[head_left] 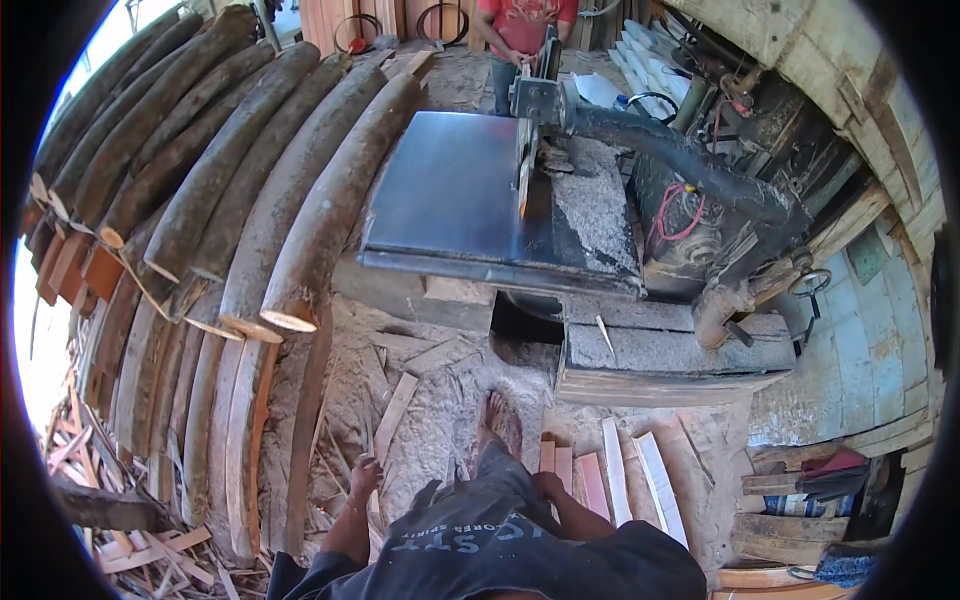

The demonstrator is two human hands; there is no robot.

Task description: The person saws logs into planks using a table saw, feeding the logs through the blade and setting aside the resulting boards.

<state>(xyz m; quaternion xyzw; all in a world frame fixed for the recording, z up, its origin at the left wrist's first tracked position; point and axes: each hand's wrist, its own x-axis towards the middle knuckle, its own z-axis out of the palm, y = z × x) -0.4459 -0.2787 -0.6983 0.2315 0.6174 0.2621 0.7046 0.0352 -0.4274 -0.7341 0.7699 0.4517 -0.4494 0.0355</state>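
Note:
My left hand (366,474) hangs at my left side above the dusty floor, its fingers curled in, with nothing visible in them. Close to my right thigh is my right hand (547,484); its fingers are too hidden to read. In front of me stands a band saw with a dark metal table (440,185). Its upright blade (524,165) runs down through the table beneath a blade guide (538,102). Sawdust (595,205) covers the right part of the table. Neither hand touches the saw.
Long logs (340,200) are stacked at the left. Sawn boards (615,470) lie by my right foot, and wood scraps (395,415) litter the floor. A sawdust-covered timber block (670,355) sits before the saw. Beyond it stands another person in a red shirt (520,25). A handwheel (810,283) juts out right.

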